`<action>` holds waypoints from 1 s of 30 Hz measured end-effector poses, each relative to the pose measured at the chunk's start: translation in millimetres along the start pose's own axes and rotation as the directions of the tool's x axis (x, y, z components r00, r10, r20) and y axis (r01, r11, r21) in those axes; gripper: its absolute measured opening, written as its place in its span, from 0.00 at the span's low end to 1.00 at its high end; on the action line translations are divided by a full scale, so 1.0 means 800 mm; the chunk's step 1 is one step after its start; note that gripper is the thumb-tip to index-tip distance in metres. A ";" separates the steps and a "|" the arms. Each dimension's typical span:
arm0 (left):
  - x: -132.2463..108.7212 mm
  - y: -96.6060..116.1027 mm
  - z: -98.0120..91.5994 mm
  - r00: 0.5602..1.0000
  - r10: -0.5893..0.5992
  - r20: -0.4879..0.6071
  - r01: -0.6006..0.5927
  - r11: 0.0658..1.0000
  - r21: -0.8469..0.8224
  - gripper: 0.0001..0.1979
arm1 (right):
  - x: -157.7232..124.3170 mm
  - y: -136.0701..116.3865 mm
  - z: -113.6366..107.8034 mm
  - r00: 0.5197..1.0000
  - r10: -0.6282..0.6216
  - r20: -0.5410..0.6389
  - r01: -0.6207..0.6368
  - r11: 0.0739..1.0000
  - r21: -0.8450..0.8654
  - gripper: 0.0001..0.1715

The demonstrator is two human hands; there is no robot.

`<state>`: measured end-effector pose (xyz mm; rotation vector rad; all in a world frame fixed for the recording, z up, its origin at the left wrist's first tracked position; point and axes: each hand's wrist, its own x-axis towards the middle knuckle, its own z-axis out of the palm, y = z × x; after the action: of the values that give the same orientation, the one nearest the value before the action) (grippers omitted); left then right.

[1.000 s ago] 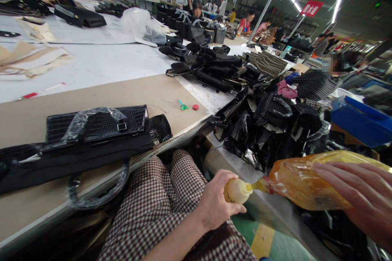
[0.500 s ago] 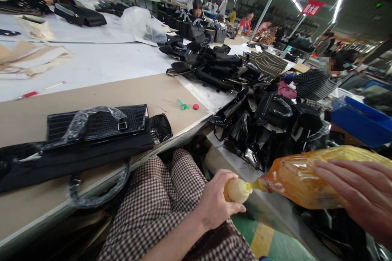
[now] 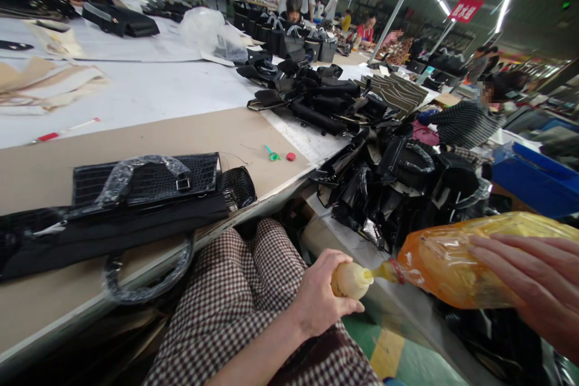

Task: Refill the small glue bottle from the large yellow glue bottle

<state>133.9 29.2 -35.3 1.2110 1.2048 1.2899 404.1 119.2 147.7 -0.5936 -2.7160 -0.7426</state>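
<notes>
My left hand [image 3: 320,295] is closed around a small whitish squeeze bottle [image 3: 347,281], held over my lap with its mouth turned to the right. A large clear plastic bottle [image 3: 446,256] of orange-yellow liquid lies tilted nearly level, its neck at the small bottle's mouth. Yellow liquid shows where the two meet. My right hand [image 3: 534,271] grips the large bottle by its side; the thumb is hidden. On the table to the left lies a black crocodile-pattern handbag piece [image 3: 149,184] with plastic-wrapped handles, one hanging over the edge.
A green cap-like piece [image 3: 274,156] and a red cap [image 3: 291,157] lie on the tan table board [image 3: 212,129]. Black bag parts [image 3: 384,181] are heaped at right, near a blue bin [image 3: 536,178]. A co-worker in a striped top [image 3: 470,123] sits beyond.
Both hands and both bottles keep almost the same pose. The whole view has shifted very slightly, and the large bottle sits a touch farther right.
</notes>
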 end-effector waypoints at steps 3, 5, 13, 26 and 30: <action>0.000 0.000 0.000 1.000 0.004 -0.003 -0.004 1.000 -0.001 0.36 | -0.002 -0.003 -0.001 0.996 0.070 0.055 -0.074 0.995 0.061 0.34; -0.001 0.000 0.000 1.000 0.006 -0.001 -0.006 1.000 0.002 0.36 | -0.003 -0.003 -0.002 0.997 0.062 0.055 -0.065 0.996 0.060 0.34; -0.001 0.002 0.000 1.000 0.002 0.004 -0.002 1.000 0.011 0.36 | -0.004 -0.001 0.000 0.997 0.043 0.068 -0.047 0.997 0.063 0.32; -0.003 0.004 0.000 1.000 0.021 0.006 -0.021 1.000 0.016 0.36 | 0.000 0.005 -0.013 0.994 -0.066 0.087 0.067 0.998 -0.012 0.33; -0.004 0.006 0.000 1.000 0.018 0.007 -0.018 1.000 0.004 0.36 | 0.003 0.004 -0.015 0.994 -0.082 0.074 0.084 0.996 -0.021 0.33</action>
<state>133.9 26.1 -30.9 1.2307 1.1946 1.2960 405.4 116.1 159.6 -0.5262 -2.8173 -0.7902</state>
